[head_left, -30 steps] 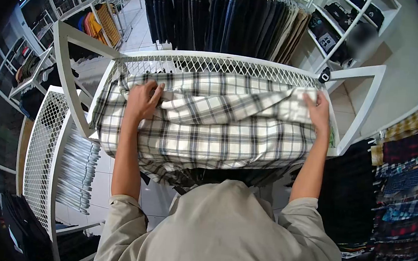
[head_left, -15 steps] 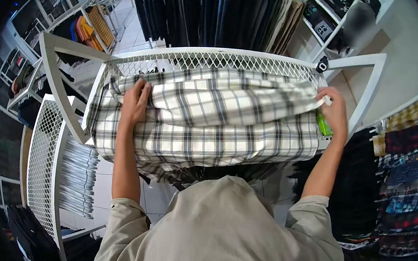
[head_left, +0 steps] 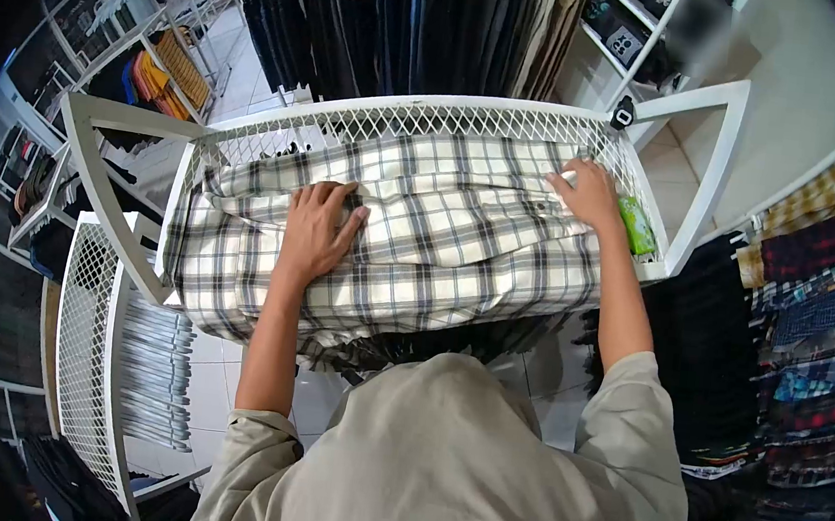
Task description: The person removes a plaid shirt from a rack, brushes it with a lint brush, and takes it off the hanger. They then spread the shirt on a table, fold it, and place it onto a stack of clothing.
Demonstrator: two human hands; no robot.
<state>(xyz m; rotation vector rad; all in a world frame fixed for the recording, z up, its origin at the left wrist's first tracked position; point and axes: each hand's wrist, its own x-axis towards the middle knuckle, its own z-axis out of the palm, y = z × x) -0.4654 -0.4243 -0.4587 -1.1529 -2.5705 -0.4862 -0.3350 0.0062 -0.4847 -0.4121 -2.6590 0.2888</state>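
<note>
A white, grey and black plaid shirt (head_left: 442, 213) lies spread over a white mesh-sided rack shelf (head_left: 392, 112), its lower edge hanging over the near side. My left hand (head_left: 318, 226) rests on the left part of the shirt, palm down with fingers and thumb apart. Near the shirt's right end, my right hand (head_left: 587, 191) touches the cloth; a gap shows between its thumb and fingers. Beside the right wrist, a green packet (head_left: 636, 225) lies at the shelf's right end.
A black watch-like object (head_left: 623, 113) is on the shelf's back right corner. Dark trousers (head_left: 409, 34) hang behind. Plaid shirts (head_left: 822, 340) hang on the right. At left stands another white mesh rack (head_left: 89, 329) with light-coloured hangers (head_left: 155, 376).
The bunched cloth my right hand pinched at the right end now lies flatter on the shirt. My right hand has moved left and loosened. My left hand has shifted right and spread.
</note>
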